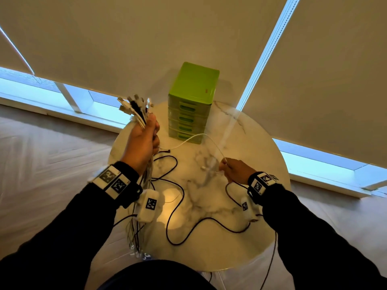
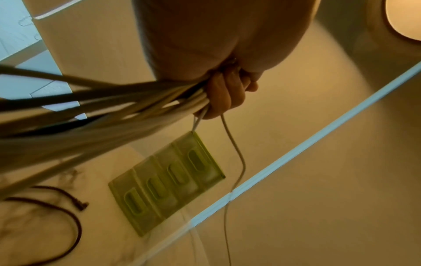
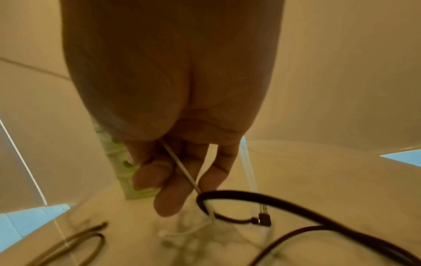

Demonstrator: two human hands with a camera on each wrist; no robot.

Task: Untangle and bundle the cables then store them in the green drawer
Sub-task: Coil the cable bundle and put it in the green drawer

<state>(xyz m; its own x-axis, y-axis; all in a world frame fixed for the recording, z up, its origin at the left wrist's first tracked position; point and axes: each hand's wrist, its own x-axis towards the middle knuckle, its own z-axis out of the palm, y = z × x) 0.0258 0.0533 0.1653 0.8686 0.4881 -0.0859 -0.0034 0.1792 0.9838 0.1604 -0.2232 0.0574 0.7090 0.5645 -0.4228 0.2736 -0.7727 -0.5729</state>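
Cables: most are already gathered in the left hand (image 1: 144, 141), fist closed round the bundle (image 1: 138, 114), plug ends fanned up and away, tails hanging down past the wrist off the table's (image 1: 240, 237) near edge. One thin white cable (image 1: 201, 136) arcs from that fist across to the right hand (image 1: 234, 171), which pinches it between thumb and fingers. Its long axis runs left-right between the hands, slack in the middle. Hands are well apart, right one lower. Black cable (image 1: 182, 206) lies loose on the table below and between both hands, looping near the right fingers (image 3: 169, 201). Green drawer unit (image 1: 191, 103) stands beyond the hands, nearer the left; all drawers look closed. Judgement: the white one gets fed leftward into the bundle next.
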